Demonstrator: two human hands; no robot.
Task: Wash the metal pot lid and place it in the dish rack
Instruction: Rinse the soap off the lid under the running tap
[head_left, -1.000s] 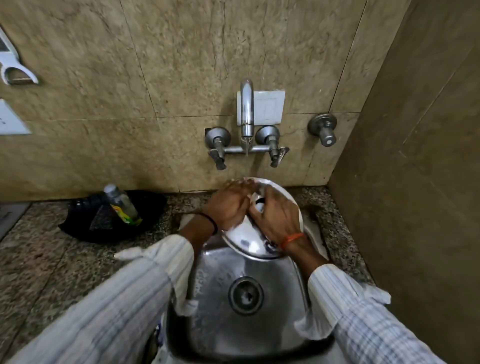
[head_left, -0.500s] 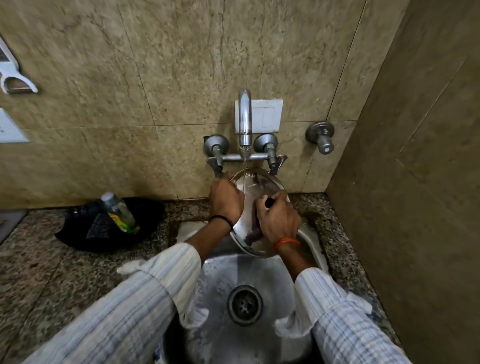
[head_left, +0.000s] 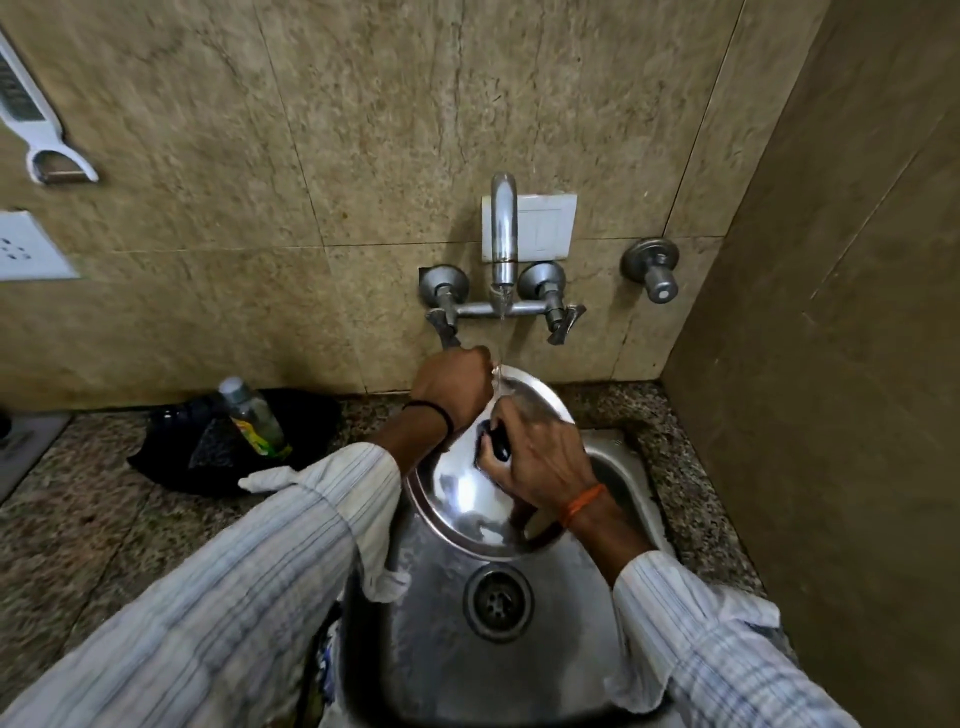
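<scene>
The round metal pot lid is tilted over the steel sink, its top face towards me. A thin stream of water from the tap spout lands on the lid's far rim. My right hand grips the black knob at the lid's centre. With its fingers curled, my left hand holds the far-left rim right beside the stream, just under the left tap handle. No dish rack is in view.
The drain lies below the lid. A plastic bottle leans in a black holder on the granite counter to the left. A side wall closes in on the right. A white peeler hangs at the upper left.
The lid has turned from steeply upright to flatter, with its knob side facing me. My left hand slid from the left rim up to the far rim by the water.
</scene>
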